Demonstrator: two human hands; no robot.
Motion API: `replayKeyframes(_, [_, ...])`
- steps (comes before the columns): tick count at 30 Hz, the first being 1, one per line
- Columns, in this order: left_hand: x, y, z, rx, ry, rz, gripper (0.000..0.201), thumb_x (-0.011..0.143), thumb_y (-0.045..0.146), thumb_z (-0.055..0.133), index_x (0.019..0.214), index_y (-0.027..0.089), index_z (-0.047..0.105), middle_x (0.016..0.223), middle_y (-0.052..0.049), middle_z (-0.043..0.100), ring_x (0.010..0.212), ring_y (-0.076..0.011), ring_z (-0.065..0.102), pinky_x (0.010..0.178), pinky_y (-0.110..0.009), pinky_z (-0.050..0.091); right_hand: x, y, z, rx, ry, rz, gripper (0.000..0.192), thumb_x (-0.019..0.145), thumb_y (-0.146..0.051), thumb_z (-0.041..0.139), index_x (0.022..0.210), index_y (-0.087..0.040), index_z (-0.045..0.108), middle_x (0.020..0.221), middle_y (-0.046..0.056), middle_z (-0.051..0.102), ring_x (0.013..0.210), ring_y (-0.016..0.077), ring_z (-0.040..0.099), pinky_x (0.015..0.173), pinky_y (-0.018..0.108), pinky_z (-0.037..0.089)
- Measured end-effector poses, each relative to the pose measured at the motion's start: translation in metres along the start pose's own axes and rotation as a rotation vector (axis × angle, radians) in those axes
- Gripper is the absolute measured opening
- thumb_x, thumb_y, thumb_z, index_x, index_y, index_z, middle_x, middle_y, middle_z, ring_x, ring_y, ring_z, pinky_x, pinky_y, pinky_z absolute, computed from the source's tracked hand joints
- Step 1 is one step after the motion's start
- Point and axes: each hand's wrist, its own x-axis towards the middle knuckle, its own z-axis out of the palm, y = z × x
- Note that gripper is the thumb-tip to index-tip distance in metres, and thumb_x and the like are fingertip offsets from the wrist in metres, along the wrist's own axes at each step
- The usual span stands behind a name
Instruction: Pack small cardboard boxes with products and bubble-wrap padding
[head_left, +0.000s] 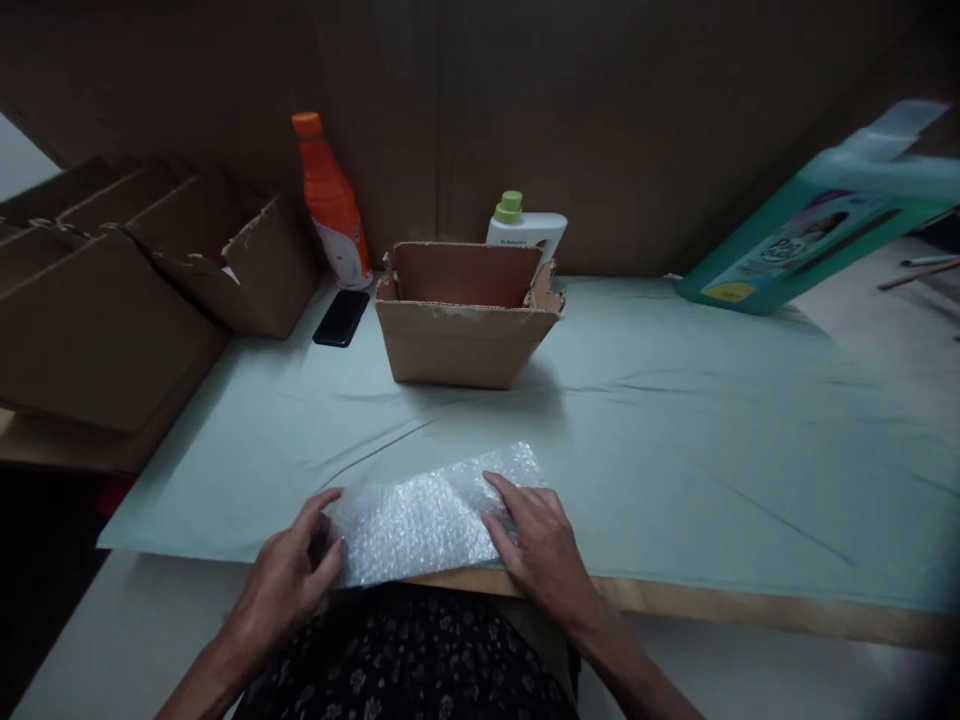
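Observation:
A flat, clear strip of bubble wrap (427, 520) lies at the table's front edge, slightly tilted up to the right. Whether anything is inside it, I cannot tell. My left hand (289, 565) grips its left end, with the thumb and fingers curled around the edge. At the other end, my right hand (536, 535) holds the wrap, its thumb low and index finger lying over the top; the other fingertips are hidden. Beyond the wrap stands an open cardboard box (454, 345), its interior mostly hidden by the front wall.
Cardboard bins (97, 320) crowd the left side. A black phone (342, 318) lies near an orange bottle (334, 200). Behind the box is a white bottle with a green cap (510, 208). A large green jug (795, 235) stands right on the pale cloth (720, 430).

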Motion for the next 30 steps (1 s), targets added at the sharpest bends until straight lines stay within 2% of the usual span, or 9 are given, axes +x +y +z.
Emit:
replayKeyframes(2, [-0.006,-0.017,0.011,0.077,-0.037,-0.052,0.055,0.085,0.043,0.049,0.135,0.021,0.050,0.072,0.001,0.065,0.063,-0.0205,0.064,0.062,-0.032,0.048,-0.007,0.003,0.009,-0.115,-0.043,0.012,0.040,0.096,-0.021,0.051,0.136,-0.019,0.052,0.100,0.010,0.074,0.085,0.0254,0.064,0.078,0.040,0.046])
replayKeyframes(5, [-0.002,-0.022,0.019,0.150,0.081,-0.016,0.059,0.087,0.050,0.052,0.139,0.020,0.048,0.090,-0.005,0.068,0.081,-0.0251,0.067,0.072,-0.036,0.051,-0.002,0.015,0.002,-0.242,-0.028,0.036,0.045,0.097,-0.032,0.054,0.139,-0.018,0.049,0.114,0.014,0.071,0.097,0.0289,0.063,0.081,0.041,0.045])
replayKeyframes(9, [0.011,-0.013,0.026,0.255,0.140,0.100,0.043,0.084,0.050,0.060,0.117,0.022,0.061,0.097,-0.009,0.066,0.093,-0.0299,0.064,0.082,-0.043,0.051,0.016,0.037,-0.006,-0.333,0.004,0.056,0.052,0.094,-0.044,0.056,0.136,-0.013,0.052,0.130,0.020,0.064,0.113,0.0349,0.060,0.088,0.046,0.044])
replayKeyframes(13, [0.021,-0.006,0.041,0.263,0.051,0.190,0.009,0.082,0.026,0.057,0.088,0.022,0.063,0.093,-0.008,0.064,0.091,-0.0275,0.062,0.083,-0.042,0.050,0.026,0.048,0.008,-0.199,-0.040,0.072,0.029,0.094,-0.033,0.054,0.115,-0.015,0.065,0.106,0.014,0.075,0.094,0.0301,0.067,0.082,0.044,0.047])
replayKeyframes(16, [0.041,0.003,0.040,0.265,0.074,0.253,0.008,0.080,0.019,0.053,0.083,0.023,0.060,0.091,-0.006,0.063,0.090,-0.0259,0.060,0.080,-0.039,0.048,0.032,0.048,0.010,-0.048,0.014,0.121,0.023,0.096,-0.032,0.050,0.107,-0.020,0.067,0.098,0.009,0.076,0.085,0.0249,0.069,0.080,0.040,0.049])
replayKeyframes(20, [0.099,0.022,0.016,0.336,0.163,0.312,0.016,0.083,0.021,0.054,0.096,0.022,0.063,0.100,-0.009,0.065,0.099,-0.0298,0.059,0.085,-0.043,0.047,0.039,0.057,0.001,-0.016,0.045,0.239,0.035,0.094,-0.045,0.052,0.114,-0.019,0.066,0.092,0.008,0.076,0.077,0.0236,0.070,0.074,0.038,0.051])
replayKeyframes(24, [0.152,0.032,0.002,0.393,0.305,0.246,0.047,0.083,0.026,0.058,0.128,0.015,0.058,0.128,-0.019,0.057,0.116,-0.0383,0.054,0.096,-0.052,0.045,0.040,0.079,-0.009,-0.098,-0.037,0.235,0.041,0.091,-0.054,0.054,0.107,-0.019,0.069,0.102,0.011,0.077,0.093,0.0300,0.072,0.079,0.045,0.052])
replayKeyframes(27, [0.164,0.030,0.009,0.256,0.338,0.296,0.055,0.086,0.033,0.057,0.139,0.017,0.050,0.136,-0.018,0.052,0.124,-0.0364,0.051,0.103,-0.052,0.043,0.051,0.093,-0.018,-0.040,0.000,0.261,0.040,0.091,-0.053,0.054,0.110,-0.020,0.067,0.110,0.011,0.075,0.095,0.0293,0.071,0.077,0.044,0.054])
replayKeyframes(30, [0.169,0.034,0.022,0.069,0.290,0.324,0.064,0.087,0.035,0.057,0.147,0.019,0.040,0.140,-0.016,0.051,0.128,-0.0328,0.049,0.107,-0.050,0.042,0.084,0.099,-0.023,0.113,0.018,0.285,0.048,0.088,-0.050,0.057,0.124,-0.018,0.060,0.122,0.015,0.071,0.096,0.0285,0.071,0.071,0.039,0.055])
